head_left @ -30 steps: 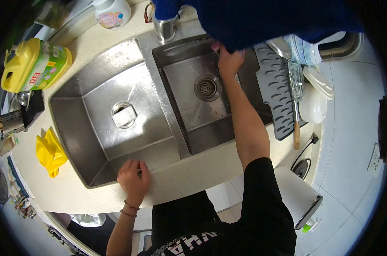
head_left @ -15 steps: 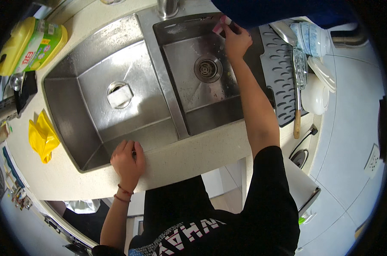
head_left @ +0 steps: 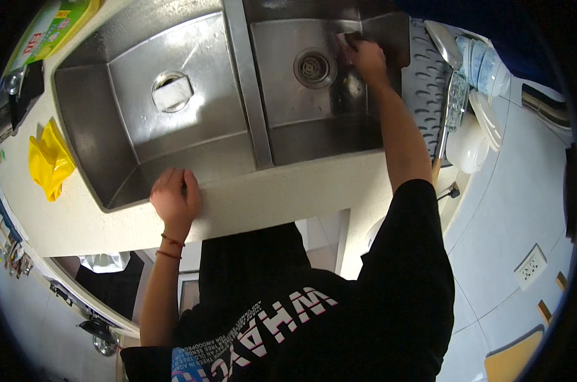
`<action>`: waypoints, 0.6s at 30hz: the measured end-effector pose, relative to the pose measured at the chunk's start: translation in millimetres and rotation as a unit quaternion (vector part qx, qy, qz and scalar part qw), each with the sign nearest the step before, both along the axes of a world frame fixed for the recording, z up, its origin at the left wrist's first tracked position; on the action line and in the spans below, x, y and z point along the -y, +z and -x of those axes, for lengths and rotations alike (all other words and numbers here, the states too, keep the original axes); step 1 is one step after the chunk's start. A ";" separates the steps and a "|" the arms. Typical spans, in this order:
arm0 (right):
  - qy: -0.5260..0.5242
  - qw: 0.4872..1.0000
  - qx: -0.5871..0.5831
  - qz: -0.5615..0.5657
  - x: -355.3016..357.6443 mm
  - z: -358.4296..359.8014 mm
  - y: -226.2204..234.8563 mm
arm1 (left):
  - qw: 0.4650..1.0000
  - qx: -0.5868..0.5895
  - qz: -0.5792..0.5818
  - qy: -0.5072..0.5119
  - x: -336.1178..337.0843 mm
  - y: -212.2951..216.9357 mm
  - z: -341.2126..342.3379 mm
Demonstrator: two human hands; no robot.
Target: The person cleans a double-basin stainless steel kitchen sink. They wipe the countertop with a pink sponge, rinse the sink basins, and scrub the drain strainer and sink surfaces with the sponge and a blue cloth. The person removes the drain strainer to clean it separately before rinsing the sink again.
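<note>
My right hand point(head_left: 370, 62) is down in the right-hand basin point(head_left: 301, 137) of a steel double sink. Its fingers are closed on a small pink-and-white sponge point(head_left: 343, 41), partly hidden and blurred, against the basin floor right of the round drain point(head_left: 315, 67). My left hand point(head_left: 175, 198) lies on the front sink rim by the left-hand basin point(head_left: 174, 159), fingers curled over the edge and their tips hidden. In that left basin a white rectangular piece point(head_left: 172, 95) covers part of the drain.
A crumpled yellow cloth or glove point(head_left: 49, 161) lies on the counter at left, below a yellow-green package point(head_left: 49, 32). Right of the sink, a grey ridged mat point(head_left: 425, 83) holds utensils beside stacked bowls point(head_left: 485, 67) and a white bowl point(head_left: 464, 149). A wall socket point(head_left: 530, 267) shows at right.
My right hand has brought the sponge from the far wall of the right basin down to its floor. My left hand stays on the rim. The whole view has shifted with my head.
</note>
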State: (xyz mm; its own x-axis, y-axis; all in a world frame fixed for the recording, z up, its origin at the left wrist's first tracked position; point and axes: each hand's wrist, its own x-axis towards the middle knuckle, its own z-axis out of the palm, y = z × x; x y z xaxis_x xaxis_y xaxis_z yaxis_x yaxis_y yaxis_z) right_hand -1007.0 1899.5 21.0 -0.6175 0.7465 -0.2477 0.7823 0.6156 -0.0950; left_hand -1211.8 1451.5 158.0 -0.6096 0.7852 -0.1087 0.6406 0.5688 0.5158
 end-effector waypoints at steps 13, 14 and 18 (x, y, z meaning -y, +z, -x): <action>0.019 0.971 0.066 0.230 50.4 -18.4 38.9 | 1.000 -0.018 -0.005 0.022 -1.9 -1.8 -2.6; 0.025 0.981 0.077 0.176 44.2 -23.5 35.0 | 1.000 -0.015 -0.012 0.024 -2.5 -1.1 -4.0; 0.063 0.964 0.195 0.168 45.5 -38.0 18.1 | 1.000 -0.005 -0.003 0.018 -5.8 0.1 -2.3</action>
